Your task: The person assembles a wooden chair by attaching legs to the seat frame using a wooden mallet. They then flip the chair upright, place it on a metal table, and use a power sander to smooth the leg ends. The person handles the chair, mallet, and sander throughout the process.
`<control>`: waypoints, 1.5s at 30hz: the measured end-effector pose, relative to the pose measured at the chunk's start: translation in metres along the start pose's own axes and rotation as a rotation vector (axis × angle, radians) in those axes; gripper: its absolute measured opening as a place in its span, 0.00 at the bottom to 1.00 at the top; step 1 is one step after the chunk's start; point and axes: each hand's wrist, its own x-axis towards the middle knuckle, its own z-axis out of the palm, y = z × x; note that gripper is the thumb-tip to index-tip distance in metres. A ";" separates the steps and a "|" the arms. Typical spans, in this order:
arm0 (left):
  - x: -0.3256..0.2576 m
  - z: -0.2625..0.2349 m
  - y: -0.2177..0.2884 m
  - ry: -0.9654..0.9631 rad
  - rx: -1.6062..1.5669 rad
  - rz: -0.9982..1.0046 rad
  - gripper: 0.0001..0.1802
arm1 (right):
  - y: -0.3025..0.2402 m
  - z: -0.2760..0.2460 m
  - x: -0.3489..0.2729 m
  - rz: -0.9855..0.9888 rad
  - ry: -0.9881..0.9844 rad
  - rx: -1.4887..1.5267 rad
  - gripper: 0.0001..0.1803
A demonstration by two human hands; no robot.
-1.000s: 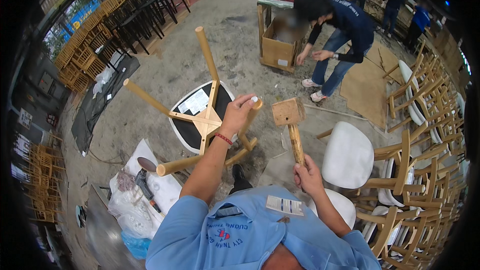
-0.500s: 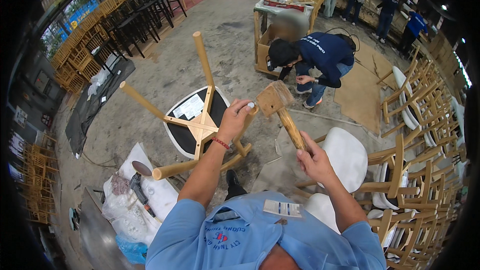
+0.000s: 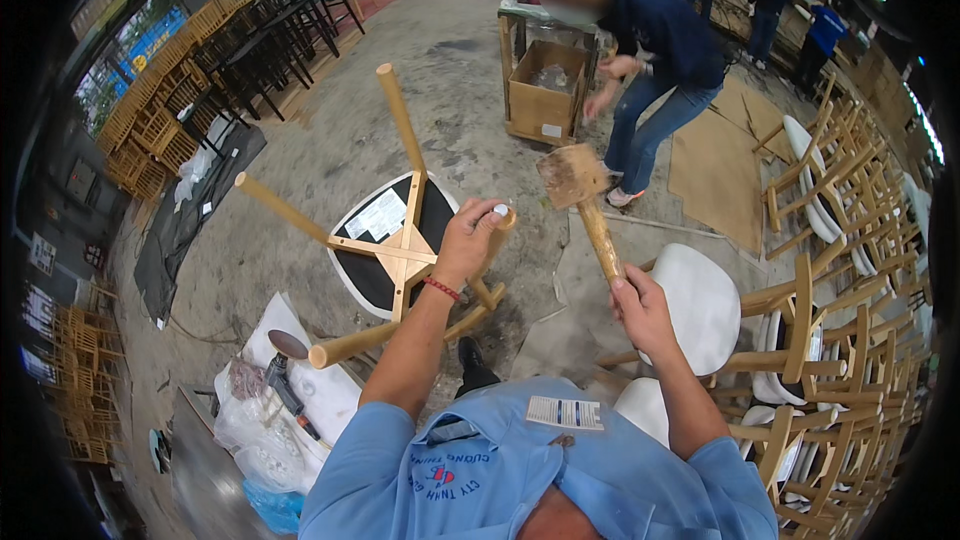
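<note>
Concrete floor [image 3: 330, 150] carries everything. Biggest item near me: upturned chair [image 3: 395, 240], seat down on the floor, black underside with a white label, light wooden cross-brace, four wooden legs pointing up and outward. I count four: one toward the far side, one toward the left, one toward the near-left, one under my left hand.

Left hand [image 3: 470, 240] is wrapped around the top of the near-right chair leg [image 3: 492, 235], fingers closed on it, thumb side just below the white cap on the leg's end. Red band on that wrist.

Right hand [image 3: 640, 305] grips the lower end of the wooden mallet [image 3: 585, 200], fingers closed round the handle. Mallet head is up and away from me, to the right of the gripped leg's cap, near it but apart, not touching.

Stack of white-seated wooden chairs [image 3: 700, 305] just right of my right hand; more run along the right side, too many to count.

Containers: one open cardboard box [image 3: 540, 90] in a wooden frame at the far side, clear plastic inside, contents not readable. A person in dark blue [image 3: 660, 40] stands bent beside it.

Near-left: white sacks [image 3: 290, 410] with one hand tool [image 3: 285, 385] lying on them.
</note>
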 end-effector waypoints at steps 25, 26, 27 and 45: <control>-0.001 -0.007 0.005 -0.066 0.034 0.015 0.18 | -0.074 -0.005 0.009 -0.207 -0.237 -0.623 0.31; 0.000 -0.007 0.006 -0.071 0.031 0.003 0.18 | -0.074 -0.004 0.010 -0.232 -0.217 -0.611 0.31; 0.000 -0.008 0.003 -0.080 0.033 0.002 0.18 | -0.071 -0.004 0.010 -0.236 -0.234 -0.648 0.31; -0.012 0.015 0.008 0.042 0.597 -0.217 0.23 | -0.091 -0.033 0.030 -0.767 -0.126 -0.409 0.25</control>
